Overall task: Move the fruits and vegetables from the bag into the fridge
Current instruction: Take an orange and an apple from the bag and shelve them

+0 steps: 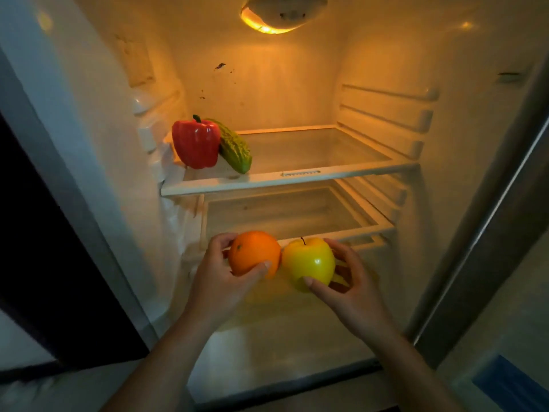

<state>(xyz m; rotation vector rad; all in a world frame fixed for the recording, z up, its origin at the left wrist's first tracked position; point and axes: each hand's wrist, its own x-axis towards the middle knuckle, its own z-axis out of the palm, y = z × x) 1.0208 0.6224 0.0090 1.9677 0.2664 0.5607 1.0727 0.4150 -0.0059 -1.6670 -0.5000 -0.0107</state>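
I look into an open fridge. My left hand (217, 275) grips an orange (252, 252) with thumb and fingers curled round it. Beside it, touching the orange, my right hand (350, 281) holds a yellow-green apple (309, 261). Both fruits hang in front of the lower shelf (383, 227), above the fridge floor. A red bell pepper (196, 144) stands at the left of the upper shelf (297, 179), with a green bitter gourd (236, 148) leaning against its right side. No bag is in view.
The right part of the upper glass shelf is bare. A lit lamp (282, 13) glows at the top of the fridge. Shelf rails (386, 114) line the right wall. The fridge floor (282, 337) lies below my hands. A blue item (514, 382) shows at the bottom right.
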